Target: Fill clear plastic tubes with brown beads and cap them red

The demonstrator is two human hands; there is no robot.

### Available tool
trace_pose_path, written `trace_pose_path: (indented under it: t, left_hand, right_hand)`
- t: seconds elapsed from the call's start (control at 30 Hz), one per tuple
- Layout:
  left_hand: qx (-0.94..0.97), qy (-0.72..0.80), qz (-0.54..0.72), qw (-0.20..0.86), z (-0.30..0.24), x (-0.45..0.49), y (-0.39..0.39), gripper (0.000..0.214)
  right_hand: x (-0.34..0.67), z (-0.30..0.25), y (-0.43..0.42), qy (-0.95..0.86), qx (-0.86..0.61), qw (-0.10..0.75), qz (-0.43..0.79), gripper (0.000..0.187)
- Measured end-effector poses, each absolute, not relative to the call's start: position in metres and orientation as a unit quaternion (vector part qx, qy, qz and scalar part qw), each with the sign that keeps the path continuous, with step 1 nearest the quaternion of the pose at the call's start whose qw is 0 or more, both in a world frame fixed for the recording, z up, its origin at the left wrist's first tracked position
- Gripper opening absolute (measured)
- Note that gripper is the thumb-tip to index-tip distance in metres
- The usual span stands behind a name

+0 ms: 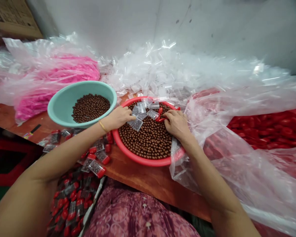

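A red bowl (143, 160) full of small brown beads (148, 138) sits on the wooden table in front of me. Several small clear bags (141, 112) lie on the beads at the bowl's far side. My left hand (118, 117) rests on the bowl's left rim, its fingers curled onto a clear bag (137, 124). My right hand (176, 123) is over the beads at the right, fingers pinched on a small red piece (160, 119). A thin gold bangle circles my left wrist.
A teal bowl (64, 103) with more brown beads stands at the left. Filled bags with red caps (96, 164) pile at the table's near left edge. Pink items in plastic (64, 72), a heap of clear bags (162, 69) and red pieces in plastic (268, 126) surround the bowls.
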State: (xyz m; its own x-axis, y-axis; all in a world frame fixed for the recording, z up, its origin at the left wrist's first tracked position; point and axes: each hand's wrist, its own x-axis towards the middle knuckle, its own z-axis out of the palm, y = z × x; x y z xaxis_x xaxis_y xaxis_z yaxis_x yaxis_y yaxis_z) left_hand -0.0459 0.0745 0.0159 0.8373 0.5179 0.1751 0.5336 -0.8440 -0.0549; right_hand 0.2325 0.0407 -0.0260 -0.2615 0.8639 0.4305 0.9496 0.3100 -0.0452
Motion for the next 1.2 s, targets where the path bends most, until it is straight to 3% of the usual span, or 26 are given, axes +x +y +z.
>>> trace_pose_path:
  t: [0.17,0.37,0.53,0.7,0.93,1.1,1.2]
  left_hand:
    - [-0.975,-0.219,-0.013,0.038,0.013,-0.035,0.105,0.030]
    - [-0.970,-0.199,0.057,0.127,0.040,-0.027,0.056,0.025]
    - [-0.961,-0.206,0.170,0.066,0.028,-0.001,0.016,0.025]
    - [-0.953,-0.234,0.195,-0.006,0.005,0.033,0.026,0.027]
    - [-0.890,-0.390,0.043,-0.234,-0.008,0.049,0.041,0.020]
    - [-0.772,-0.358,-0.078,-0.519,-0.008,0.039,0.050,0.029]
    - [-0.713,-0.303,-0.163,-0.611,-0.005,0.029,0.049,0.026]
  right_hand:
    - [0.235,-0.027,0.043,-0.792,-0.567,0.205,-0.099,0.024]
    - [0.234,-0.026,0.044,-0.783,-0.579,0.214,-0.077,0.024]
    - [0.233,-0.024,0.042,-0.781,-0.585,0.206,-0.076,0.024]
    - [0.232,-0.024,0.041,-0.779,-0.584,0.213,-0.079,0.024]
    - [0.233,-0.023,0.041,-0.775,-0.580,0.241,-0.073,0.023]
    - [0.234,-0.020,0.041,-0.759,-0.587,0.278,-0.050,0.024]
    - [0.236,-0.018,0.042,-0.760,-0.566,0.318,-0.035,0.022]
